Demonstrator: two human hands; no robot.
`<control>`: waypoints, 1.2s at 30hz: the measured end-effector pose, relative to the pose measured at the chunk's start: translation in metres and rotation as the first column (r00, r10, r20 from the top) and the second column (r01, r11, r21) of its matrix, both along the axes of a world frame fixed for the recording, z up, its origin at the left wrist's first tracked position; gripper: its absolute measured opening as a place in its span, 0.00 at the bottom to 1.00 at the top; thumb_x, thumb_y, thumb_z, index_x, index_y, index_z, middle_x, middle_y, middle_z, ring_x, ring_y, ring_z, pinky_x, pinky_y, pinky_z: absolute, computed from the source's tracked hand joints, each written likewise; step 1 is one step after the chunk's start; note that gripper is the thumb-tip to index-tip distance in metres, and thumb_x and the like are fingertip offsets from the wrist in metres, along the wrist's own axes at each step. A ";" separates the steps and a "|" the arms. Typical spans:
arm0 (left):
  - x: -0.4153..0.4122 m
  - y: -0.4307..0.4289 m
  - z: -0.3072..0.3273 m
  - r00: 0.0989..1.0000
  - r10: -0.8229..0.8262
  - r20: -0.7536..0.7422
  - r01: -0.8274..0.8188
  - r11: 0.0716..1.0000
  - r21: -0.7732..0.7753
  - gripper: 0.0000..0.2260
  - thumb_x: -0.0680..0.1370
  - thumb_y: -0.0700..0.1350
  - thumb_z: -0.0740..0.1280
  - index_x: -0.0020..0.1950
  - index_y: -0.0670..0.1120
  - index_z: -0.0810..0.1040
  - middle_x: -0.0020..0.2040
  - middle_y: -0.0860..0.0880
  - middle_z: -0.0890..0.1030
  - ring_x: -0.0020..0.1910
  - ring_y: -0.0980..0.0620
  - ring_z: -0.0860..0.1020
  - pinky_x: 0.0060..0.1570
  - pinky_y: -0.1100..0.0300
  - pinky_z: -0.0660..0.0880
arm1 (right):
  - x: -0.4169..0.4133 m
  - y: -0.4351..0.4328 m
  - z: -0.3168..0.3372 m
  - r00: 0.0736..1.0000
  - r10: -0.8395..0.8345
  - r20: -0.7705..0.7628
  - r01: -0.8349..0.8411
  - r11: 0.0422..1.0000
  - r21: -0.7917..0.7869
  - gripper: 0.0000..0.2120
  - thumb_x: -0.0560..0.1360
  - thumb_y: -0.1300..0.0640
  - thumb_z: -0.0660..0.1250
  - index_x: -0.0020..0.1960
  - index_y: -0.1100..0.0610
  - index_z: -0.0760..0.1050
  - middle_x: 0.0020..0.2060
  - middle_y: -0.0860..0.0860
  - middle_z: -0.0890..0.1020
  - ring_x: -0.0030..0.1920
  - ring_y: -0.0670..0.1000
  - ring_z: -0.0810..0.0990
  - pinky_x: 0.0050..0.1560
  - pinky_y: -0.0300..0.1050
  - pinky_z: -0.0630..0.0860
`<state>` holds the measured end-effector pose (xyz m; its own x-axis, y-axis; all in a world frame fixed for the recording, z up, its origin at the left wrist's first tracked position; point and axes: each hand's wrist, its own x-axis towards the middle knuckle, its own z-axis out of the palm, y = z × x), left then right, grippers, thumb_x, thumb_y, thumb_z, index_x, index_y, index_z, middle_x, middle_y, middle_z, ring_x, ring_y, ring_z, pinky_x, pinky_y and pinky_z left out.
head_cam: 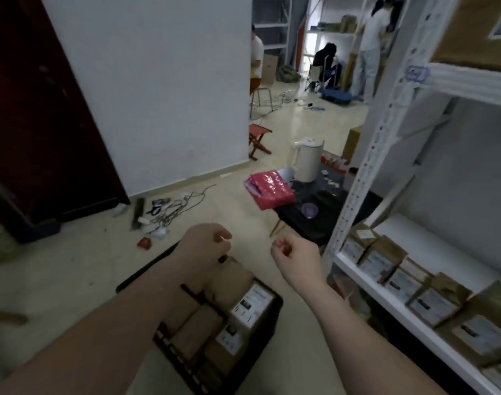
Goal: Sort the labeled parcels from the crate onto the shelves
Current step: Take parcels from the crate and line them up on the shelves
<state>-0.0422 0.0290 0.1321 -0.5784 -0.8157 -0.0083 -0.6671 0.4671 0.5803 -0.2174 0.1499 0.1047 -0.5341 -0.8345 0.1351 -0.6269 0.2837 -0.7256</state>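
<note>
A pale tiled floor (pixel 72 266) runs past a white wall (pixel 158 95). Over it the left grip (pixel 206 248) and the right grip (pixel 296 256) hang side by side, a little apart, each with its fingers curled in on nothing. Just under the left grip sits a black crate (pixel 260 354) of brown labeled parcels (pixel 250 306); right of the right grip, white shelves (pixel 386 297) carry a row of boxes (pixel 431 303). Beyond both grips a low dark bench (pixel 309 229) bears a pink packet (pixel 272 192) and a cream kettle (pixel 307 161).
</note>
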 end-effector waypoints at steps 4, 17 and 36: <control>0.062 -0.017 -0.044 0.997 0.070 0.025 -0.073 0.989 0.126 0.05 0.74 0.51 0.67 0.49 0.55 0.81 0.42 0.62 0.76 0.42 0.66 0.72 0.37 0.72 0.66 | 0.045 -0.018 -0.044 0.996 0.040 0.085 -0.050 0.991 0.124 0.05 0.75 0.61 0.67 0.46 0.58 0.82 0.38 0.49 0.81 0.40 0.47 0.78 0.37 0.33 0.68; 0.085 -0.059 -0.140 0.979 0.133 0.152 -0.184 0.897 0.402 0.15 0.76 0.51 0.66 0.61 0.49 0.77 0.49 0.55 0.77 0.50 0.57 0.74 0.48 0.64 0.71 | 0.042 -0.072 -0.154 0.995 0.024 0.099 -0.075 0.829 0.554 0.23 0.74 0.51 0.69 0.68 0.52 0.72 0.53 0.49 0.77 0.43 0.45 0.74 0.38 0.38 0.69; 0.015 -0.139 -0.272 0.970 -0.034 0.242 -0.137 0.745 0.653 0.25 0.79 0.43 0.61 0.76 0.48 0.60 0.71 0.47 0.69 0.67 0.49 0.69 0.55 0.65 0.66 | 0.037 -0.159 -0.260 0.992 0.100 0.081 -0.127 0.661 0.740 0.63 0.60 0.39 0.79 0.77 0.39 0.35 0.78 0.54 0.34 0.77 0.61 0.33 0.74 0.66 0.53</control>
<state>-0.0267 -0.1095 -0.1401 -0.4475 -0.5824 -0.6787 -0.8285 -0.0158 0.5598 -0.1807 -0.0089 -0.1554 -0.4208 -0.7055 -0.5703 -0.6725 0.6645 -0.3259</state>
